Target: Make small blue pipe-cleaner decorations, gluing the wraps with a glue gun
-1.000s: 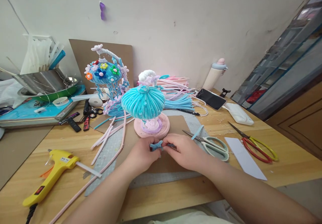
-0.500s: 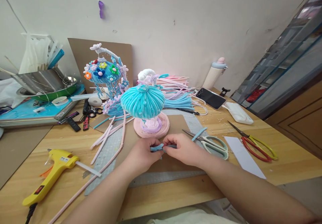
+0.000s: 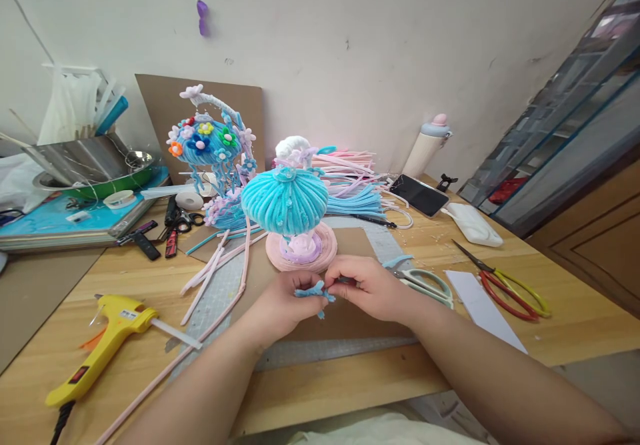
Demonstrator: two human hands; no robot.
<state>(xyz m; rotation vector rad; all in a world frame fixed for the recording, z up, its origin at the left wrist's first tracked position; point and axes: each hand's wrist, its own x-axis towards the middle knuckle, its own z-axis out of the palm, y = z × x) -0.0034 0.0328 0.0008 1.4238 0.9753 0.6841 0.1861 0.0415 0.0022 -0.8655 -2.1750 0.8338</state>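
Both my hands meet over a brown cardboard sheet (image 3: 345, 328) near the table's front. My left hand (image 3: 280, 305) and my right hand (image 3: 370, 288) pinch a small blue pipe-cleaner piece (image 3: 313, 292) between their fingertips, fingers closed on it. Just behind them stands a blue pipe-cleaner mushroom (image 3: 285, 201) on a round pink base (image 3: 325, 248). Farther back left is a blue jellyfish-like ornament with small flowers (image 3: 205, 141).
A yellow glue gun (image 3: 107, 341) lies front left. Pale green scissors (image 3: 425, 285) and red-and-yellow scissors (image 3: 510, 288) lie to the right, beside a white paper strip (image 3: 483, 308). Loose pink pipe cleaners (image 3: 215, 271), a phone (image 3: 419, 195), a bottle (image 3: 425, 145) and stacked pipe cleaners (image 3: 350, 171) fill the back.
My hands have shifted slightly toward the pink base, turning the blue piece between the fingertips; its ends now splay out differently. Nothing else has moved.
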